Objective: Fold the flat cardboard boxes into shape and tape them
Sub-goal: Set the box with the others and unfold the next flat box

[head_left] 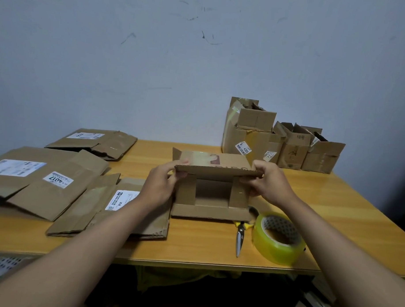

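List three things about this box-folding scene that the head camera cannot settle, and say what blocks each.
1. Scissors handles: hidden under the box and behind the tape roll.
2. Print on the box top: covered by the upper flap and right hand.
3. Label text on the flat boxes: too small and blurred.

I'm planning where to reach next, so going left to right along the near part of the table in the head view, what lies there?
Flat cardboard boxes → left hand → box being folded → scissors → right hand → tape roll.
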